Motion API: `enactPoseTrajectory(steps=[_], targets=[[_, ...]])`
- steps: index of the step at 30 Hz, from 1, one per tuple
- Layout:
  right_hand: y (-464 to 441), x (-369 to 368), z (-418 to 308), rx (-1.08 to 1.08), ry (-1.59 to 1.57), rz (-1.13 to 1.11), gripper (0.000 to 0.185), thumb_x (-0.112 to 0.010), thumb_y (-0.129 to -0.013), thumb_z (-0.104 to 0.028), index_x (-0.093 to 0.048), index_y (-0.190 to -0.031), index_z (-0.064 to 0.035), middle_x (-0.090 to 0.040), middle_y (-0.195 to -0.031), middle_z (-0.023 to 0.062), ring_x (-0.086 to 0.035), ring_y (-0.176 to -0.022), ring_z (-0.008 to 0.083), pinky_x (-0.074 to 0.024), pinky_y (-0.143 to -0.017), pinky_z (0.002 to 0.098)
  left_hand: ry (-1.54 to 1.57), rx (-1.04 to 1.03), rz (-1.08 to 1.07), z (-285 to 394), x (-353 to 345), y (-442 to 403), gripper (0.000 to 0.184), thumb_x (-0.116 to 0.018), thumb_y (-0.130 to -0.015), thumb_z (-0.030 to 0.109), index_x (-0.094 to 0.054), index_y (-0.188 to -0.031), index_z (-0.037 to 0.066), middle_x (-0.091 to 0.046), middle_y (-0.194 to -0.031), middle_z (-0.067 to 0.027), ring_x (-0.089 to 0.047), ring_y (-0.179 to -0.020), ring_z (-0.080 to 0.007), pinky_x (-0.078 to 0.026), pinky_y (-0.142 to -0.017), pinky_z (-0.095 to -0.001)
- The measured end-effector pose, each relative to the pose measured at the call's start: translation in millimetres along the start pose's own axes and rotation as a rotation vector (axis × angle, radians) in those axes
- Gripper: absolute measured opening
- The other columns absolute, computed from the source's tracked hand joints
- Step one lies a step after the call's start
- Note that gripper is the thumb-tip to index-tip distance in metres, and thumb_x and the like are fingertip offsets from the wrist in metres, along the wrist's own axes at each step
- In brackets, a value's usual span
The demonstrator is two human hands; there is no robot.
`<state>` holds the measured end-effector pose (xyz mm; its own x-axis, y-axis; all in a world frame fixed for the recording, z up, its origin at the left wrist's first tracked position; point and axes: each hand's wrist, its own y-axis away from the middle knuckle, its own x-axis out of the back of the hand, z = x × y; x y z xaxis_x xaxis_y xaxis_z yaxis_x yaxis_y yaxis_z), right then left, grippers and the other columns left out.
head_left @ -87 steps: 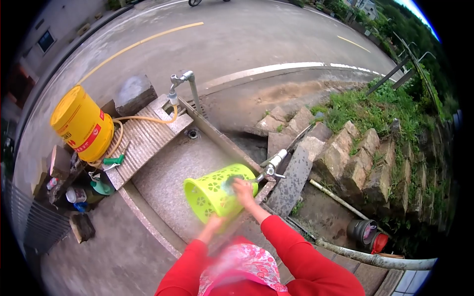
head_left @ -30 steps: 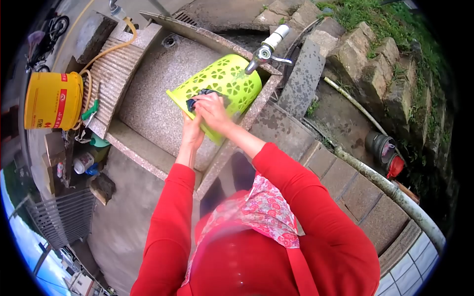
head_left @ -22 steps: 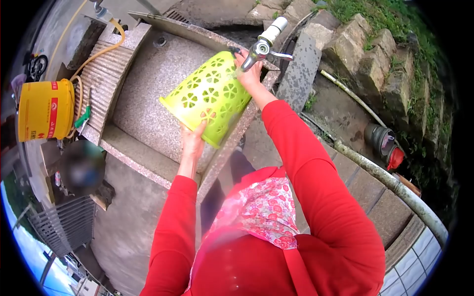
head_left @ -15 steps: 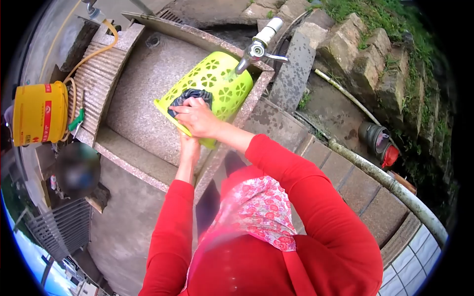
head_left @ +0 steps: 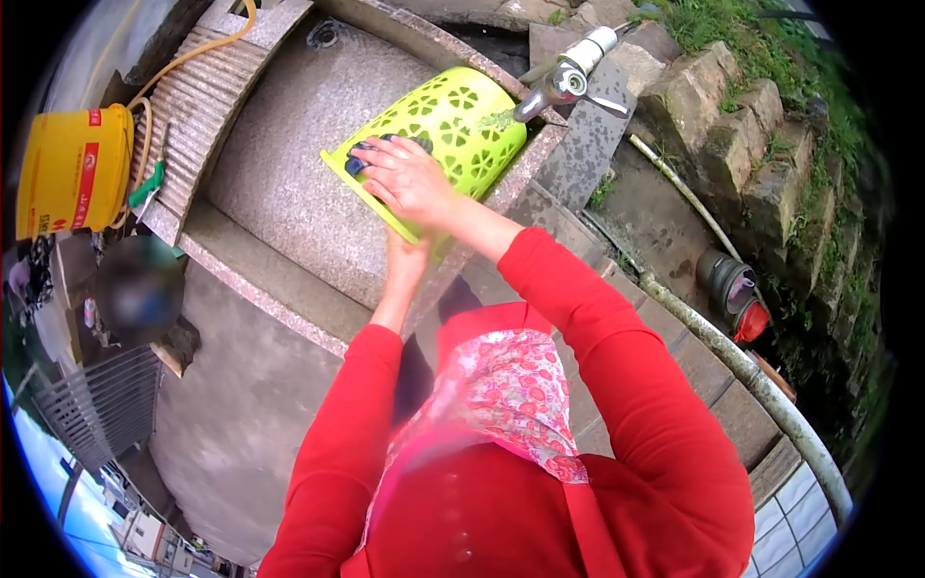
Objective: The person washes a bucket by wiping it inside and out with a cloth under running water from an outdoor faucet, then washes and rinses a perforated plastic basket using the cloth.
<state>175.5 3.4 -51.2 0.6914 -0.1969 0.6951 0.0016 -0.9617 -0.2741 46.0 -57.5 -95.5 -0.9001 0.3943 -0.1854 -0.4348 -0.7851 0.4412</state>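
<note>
A lime-green plastic basket [head_left: 472, 140] with flower-shaped holes lies tilted on its side in a speckled stone sink [head_left: 279, 125]. My right hand [head_left: 409, 178] presses a crumpled dark cloth [head_left: 358, 164] against the basket's outer wall near its rim. Most of that cloth is hidden under the fingers. Below it, my left hand [head_left: 407, 255] grips the basket at the rim, its fingers mostly out of sight behind the plastic. A metal tap [head_left: 554, 90] points at the basket's far end, where water appears to run onto it.
Left of the sink is a ridged stone washboard [head_left: 207, 91] with a yellow bucket [head_left: 72, 173], an orange hose [head_left: 198, 53] and a green-handled tool [head_left: 149, 183] nearby. Stone steps [head_left: 718, 120], a long pipe [head_left: 742, 361] and a dark bucket [head_left: 725, 277] lie to the right.
My right hand has slid across the basket wall with the dark cloth, now covering more of it. The view has shifted, so basket and sink appear higher and further right.
</note>
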Motion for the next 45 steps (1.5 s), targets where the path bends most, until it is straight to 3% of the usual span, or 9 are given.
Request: enactPoseTrajectory(steps=[5,8,12,17,21,26,33,37,45], targets=[[-32.1,30.6,114.5,-0.385,0.598,0.059,0.035,-0.044,-0.090,-0.036,-0.069,-0.095,-0.0123,-0.062,-0.115,0.0035,-0.045,-0.120,0.0250,-0.0241,-0.104,0.0459,0.143,0.117,-0.119,25.0,-4.0,6.9,0.053,-0.063,-0.083,0.003,-0.038,-0.129,0.007,-0.055,-0.116,-0.0043,-0.053,-0.106,-0.0159,-0.044,-0.091,-0.0308],[-24.3,29.0,121.2,-0.376,0.528,0.138,0.035,-0.043,-0.090,-0.036,-0.070,-0.094,-0.0144,-0.062,-0.114,0.0041,-0.044,-0.121,0.0256,-0.0224,-0.104,0.0469,0.592,0.246,-0.264,78.9,20.4,-11.4,0.071,-0.063,-0.086,0.034,-0.025,-0.141,0.009,-0.041,-0.137,-0.0130,-0.039,-0.127,-0.0261,-0.027,-0.108,-0.0423],[-19.5,18.8,106.7,-0.356,0.389,0.216,0.035,-0.045,-0.091,-0.036,-0.070,-0.095,-0.0132,-0.065,-0.108,0.0034,-0.046,-0.119,0.0244,-0.0231,-0.104,0.0454,0.811,0.301,0.008,105.3,64.6,-98.6,0.077,-0.047,-0.088,0.055,-0.029,-0.135,-0.003,-0.038,-0.137,-0.0201,-0.038,-0.127,-0.0302,-0.030,-0.106,-0.0450],[-20.5,-19.2,-12.5,-0.255,-0.244,0.026,0.038,-0.046,-0.091,-0.036,-0.068,-0.101,-0.0062,-0.066,-0.106,0.0075,-0.050,-0.117,0.0217,-0.0278,-0.102,0.0416,0.471,0.100,0.193,74.8,37.1,-83.5,0.048,-0.036,-0.097,0.042,-0.040,-0.127,0.005,-0.047,-0.127,-0.0128,-0.049,-0.115,-0.0219,-0.043,-0.096,-0.0372],[-19.6,-4.5,18.2,-0.055,0.231,0.072,0.028,-0.055,-0.086,-0.031,-0.069,-0.099,-0.0107,-0.063,-0.113,0.0038,-0.050,-0.117,0.0227,-0.0320,-0.100,0.0428,0.428,0.049,0.112,89.5,7.7,-35.2,0.046,-0.046,-0.096,0.021,-0.024,-0.136,0.013,-0.045,-0.129,-0.0119,-0.049,-0.116,-0.0227,-0.043,-0.096,-0.0376],[-18.5,26.5,108.4,-0.453,0.586,0.264,0.028,-0.048,-0.089,-0.029,-0.069,-0.098,-0.0135,-0.062,-0.116,0.0036,-0.042,-0.122,0.0243,-0.0250,-0.098,0.0457,0.326,-0.041,0.088,58.5,-10.8,-14.3,0.063,-0.053,-0.088,0.000,-0.017,-0.138,0.013,-0.045,-0.128,-0.0125,-0.049,-0.114,-0.0215,-0.042,-0.096,-0.0363],[-13.4,-16.7,-18.2,-0.092,-0.128,0.109,0.017,-0.058,-0.083,-0.025,-0.067,-0.080,-0.0109,-0.064,-0.106,0.0018,-0.051,-0.112,0.0205,-0.0329,-0.094,0.0387,-0.137,-0.139,0.131,48.7,-4.8,2.2,0.073,-0.055,-0.088,0.012,-0.006,-0.139,0.000,-0.034,-0.132,-0.0194,-0.042,-0.116,-0.0275,-0.035,-0.097,-0.0374],[-23.3,18.3,77.8,-0.223,0.443,0.232,0.019,-0.057,-0.083,-0.028,-0.069,-0.090,-0.0143,-0.063,-0.110,0.0020,-0.050,-0.111,0.0247,-0.0332,-0.092,0.0422,-0.276,-0.035,0.139,14.3,-16.5,21.7,0.072,-0.057,-0.088,0.013,-0.008,-0.139,-0.001,-0.038,-0.131,-0.0196,-0.040,-0.121,-0.0249,-0.034,-0.099,-0.0355],[-8.0,24.4,92.4,-0.326,0.354,0.312,0.017,-0.060,-0.079,-0.015,-0.068,-0.094,-0.0121,-0.063,-0.106,0.0025,-0.050,-0.107,0.0277,-0.0344,-0.092,0.0427,0.720,0.259,0.003,96.0,64.8,-74.9,0.054,-0.053,-0.093,0.031,-0.035,-0.134,0.001,-0.048,-0.125,-0.0175,-0.048,-0.117,-0.0284,-0.040,-0.098,-0.0380]])
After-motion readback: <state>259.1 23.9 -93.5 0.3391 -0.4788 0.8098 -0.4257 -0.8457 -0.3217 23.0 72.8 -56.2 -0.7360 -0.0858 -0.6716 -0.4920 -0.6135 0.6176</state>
